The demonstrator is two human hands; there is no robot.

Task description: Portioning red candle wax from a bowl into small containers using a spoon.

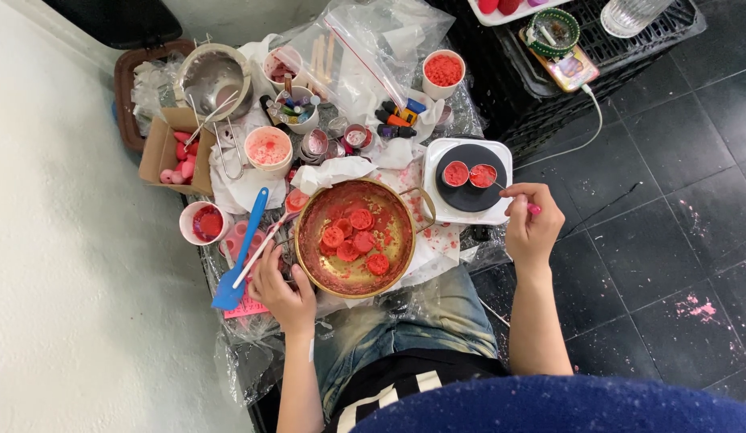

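Nearest: blue cap brim (565,405) at bottom edge, jeans (405,325) and dark striped shirt under it. Dark tiled floor (678,240) on the right, flecked with pink spatter; pale wall (68,265) on the left. Low work surface wrapped in clear plastic sheet (245,361), stained red.

Left hand (281,293) curled shut round a thin stick with a red disc on its tip (265,240), just beside the brass bowl (309,265). Bowl crusted red, holding several round red pucks (357,240). Blue spatula (241,248) lying left of the hand on a pink paper.

Right hand (532,224) pinching a thin pink-handled tool (517,199), tip reaching the right-hand of two small red-filled tins (469,174). Tins side by side on a black round hotplate with white square base (469,188), white cord trailing off to the right.

Further out: white cup of red liquid (203,223), cup of pink powder (269,148), cup of red granules (443,72). Small open cardboard box (160,152) with pink lumps, far left. Steel pot (214,78) with wire tongs. Cup stuffed with small coloured bottles (299,108), more bottles loose nearby. Clear zip bag (365,48) holding wooden sticks.

Farthest: black crate (630,48), green round tin on a flat colourful packet, glass (630,12) at top edge. Label print too small to make out.
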